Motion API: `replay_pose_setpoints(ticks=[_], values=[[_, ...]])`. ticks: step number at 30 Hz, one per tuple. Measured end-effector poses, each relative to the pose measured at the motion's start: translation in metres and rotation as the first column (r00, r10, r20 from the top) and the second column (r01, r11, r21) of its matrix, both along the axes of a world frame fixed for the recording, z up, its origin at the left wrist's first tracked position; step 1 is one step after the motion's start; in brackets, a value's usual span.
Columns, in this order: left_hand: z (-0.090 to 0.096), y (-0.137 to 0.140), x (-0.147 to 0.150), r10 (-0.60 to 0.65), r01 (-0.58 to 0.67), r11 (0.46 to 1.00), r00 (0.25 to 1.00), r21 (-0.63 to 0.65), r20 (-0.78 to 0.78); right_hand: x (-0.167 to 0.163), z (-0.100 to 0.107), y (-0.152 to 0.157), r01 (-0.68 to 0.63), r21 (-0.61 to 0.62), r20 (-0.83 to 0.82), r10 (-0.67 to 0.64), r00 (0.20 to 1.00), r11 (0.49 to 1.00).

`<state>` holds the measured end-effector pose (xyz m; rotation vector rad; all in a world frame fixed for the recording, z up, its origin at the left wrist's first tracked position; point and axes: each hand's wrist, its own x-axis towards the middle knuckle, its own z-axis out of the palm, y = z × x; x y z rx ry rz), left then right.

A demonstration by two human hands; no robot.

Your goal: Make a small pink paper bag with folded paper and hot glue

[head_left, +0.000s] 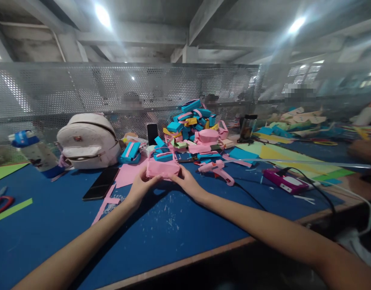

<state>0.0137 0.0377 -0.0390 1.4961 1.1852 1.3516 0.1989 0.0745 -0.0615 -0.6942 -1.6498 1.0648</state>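
Centre of the frame, a touch left, there's the small pink paper box (163,170), flat-faced and softly creased, the fingers of the left hand (141,186) and right hand (188,184) clamped on its two ends! Right behind, a jumbled heap of folded paper pieces (208,136) in blue, pink and yellow crowds the space. Just right sits a smooth pink glue gun (218,169); on the left, a glossy black phone (101,184) and rounded pale backpack (87,141). Perforated metal screen (167,80) across the back, scuffed blue tabletop (185,237) below.
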Motion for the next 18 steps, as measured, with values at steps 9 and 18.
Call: replay_pose_setpoints(ticks=[9,18], values=[[-0.0038,0.0038,-0.0053,0.013,-0.022,0.995,0.995,-0.094,-0.096,0.0006,-0.0046,0.0067,0.001,-0.002,-0.025,-0.001,1.0,1.0],[-0.0022,0.003,-0.0079,0.047,-0.068,0.988,0.988,-0.14,-0.147,0.0039,-0.0001,0.0066,-0.006,-0.092,-0.068,0.0,0.998,0.996]])
